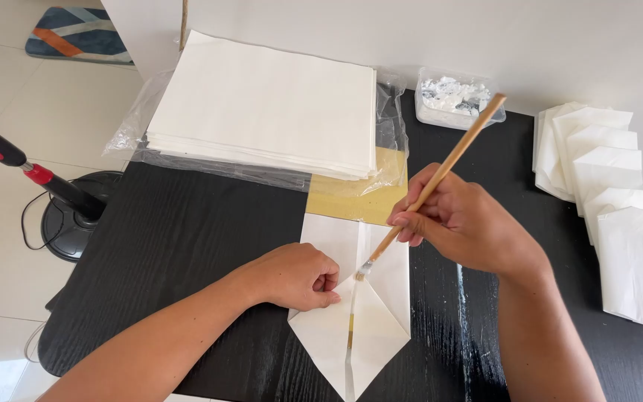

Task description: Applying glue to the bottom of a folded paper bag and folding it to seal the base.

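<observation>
- I am looking down at a black table [187, 231], and I am seeing two bare hands working in the middle of the frame.
- The right hand [459, 219] is pinching a thin wooden brush [433, 182], with its fingers closed tight around the stick.
- The brush is leaning up toward the upper right, and its tip is touching the folded white paper [377, 313] near the middle fold.
- The left hand [299, 275] is curled up and pressing down on the left flap of that paper, so it is holding the paper flat, not gripping it.
- The folded paper is lying in the lower middle of the frame, with its pointed end facing the bottom edge.
- A big stack of white sheets [262, 104] is sitting on clear plastic wrap [392, 134] in the upper middle.
- A small clear tub of white paste [452, 100] is sitting just right of that stack.
- A row of finished folded papers [604, 186] is lying along the right side.
- A fan stand [68, 208] is standing on the floor at the left.
</observation>
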